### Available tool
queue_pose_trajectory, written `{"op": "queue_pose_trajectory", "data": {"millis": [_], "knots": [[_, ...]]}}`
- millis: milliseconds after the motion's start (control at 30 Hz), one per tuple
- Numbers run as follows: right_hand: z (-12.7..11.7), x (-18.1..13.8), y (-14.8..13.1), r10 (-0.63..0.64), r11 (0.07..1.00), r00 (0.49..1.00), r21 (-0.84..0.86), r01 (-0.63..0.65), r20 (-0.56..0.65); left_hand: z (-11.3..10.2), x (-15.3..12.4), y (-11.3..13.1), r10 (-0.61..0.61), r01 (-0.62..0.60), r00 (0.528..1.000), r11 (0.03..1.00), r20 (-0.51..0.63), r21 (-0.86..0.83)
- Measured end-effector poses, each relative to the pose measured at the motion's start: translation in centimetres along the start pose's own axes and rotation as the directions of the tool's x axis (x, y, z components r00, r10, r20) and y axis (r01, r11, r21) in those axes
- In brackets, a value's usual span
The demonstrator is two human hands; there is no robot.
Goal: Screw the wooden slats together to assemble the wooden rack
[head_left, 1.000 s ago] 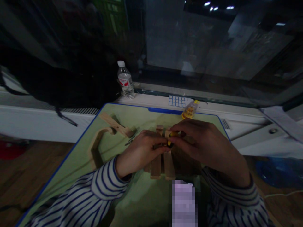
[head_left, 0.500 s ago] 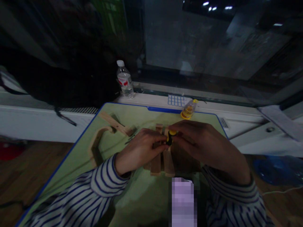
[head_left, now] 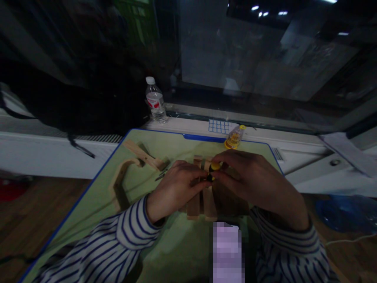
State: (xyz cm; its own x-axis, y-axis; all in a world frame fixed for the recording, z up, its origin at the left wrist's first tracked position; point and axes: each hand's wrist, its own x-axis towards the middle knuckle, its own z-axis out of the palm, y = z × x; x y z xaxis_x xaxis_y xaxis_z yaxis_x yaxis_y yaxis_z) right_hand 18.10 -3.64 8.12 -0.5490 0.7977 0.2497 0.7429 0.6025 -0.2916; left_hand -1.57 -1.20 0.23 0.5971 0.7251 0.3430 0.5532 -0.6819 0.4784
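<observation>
A stubby screwdriver (head_left: 215, 166), yellow and black, stands over the wooden pieces in the middle of the table. My right hand (head_left: 250, 173) pinches its yellow top between thumb and fingers. Lower down, my left hand (head_left: 176, 188) is closed with its fingertips around the black part; the tip is hidden. Beneath my hands lie two light wooden bars (head_left: 193, 206) side by side, with a wider, darker wooden piece (head_left: 228, 196) at their right, partly covered by my right hand.
At the left of the green table (head_left: 165, 251) lie a curved wooden piece (head_left: 118, 182), a straight wooden piece (head_left: 143, 154) and several thin metal parts (head_left: 161, 174). A small yellow-capped bottle (head_left: 234, 137) stands at the back edge. A water bottle (head_left: 156, 102) is on the sill.
My right fingers have shifted slightly on the yellow top, and the screwdriver looks a little more upright. My left hand stays nearly in place.
</observation>
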Motion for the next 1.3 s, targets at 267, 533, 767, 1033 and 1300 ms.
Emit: {"op": "queue_pose_trajectory", "data": {"millis": [267, 533, 767, 1033, 1300], "knots": [[0.2, -0.1, 0.2, -0.091, 0.994, 0.995, 0.071, 0.088, 0.040, -0.3, 0.0, -0.2, 0.043, -0.042, 0.998, 0.999, 0.038, -0.016], [0.2, 0.1, 0.1, -0.064, 0.997, 0.998, 0.046, 0.063, 0.023, -0.4, -0.1, 0.1, 0.024, -0.024, 0.999, 0.999, 0.031, 0.025], [0.1, 0.2, 0.1, -0.034, 0.999, 0.999, 0.017, 0.034, 0.004, 0.0, 0.0, 0.7, -0.034, 0.035, 0.999, 0.999, -0.037, 0.032], [0.1, 0.2, -0.1, 0.002, 1.000, 1.000, -0.009, -0.002, 0.013, 0.2, 0.0, 1.1, -0.063, 0.066, 0.994, 0.997, -0.088, 0.040], [0.0, 0.2, -0.2, 0.005, 1.000, 1.000, -0.015, -0.005, 0.007, 0.4, -0.1, 0.8, -0.031, 0.038, 0.995, 0.997, -0.100, 0.068]]}}
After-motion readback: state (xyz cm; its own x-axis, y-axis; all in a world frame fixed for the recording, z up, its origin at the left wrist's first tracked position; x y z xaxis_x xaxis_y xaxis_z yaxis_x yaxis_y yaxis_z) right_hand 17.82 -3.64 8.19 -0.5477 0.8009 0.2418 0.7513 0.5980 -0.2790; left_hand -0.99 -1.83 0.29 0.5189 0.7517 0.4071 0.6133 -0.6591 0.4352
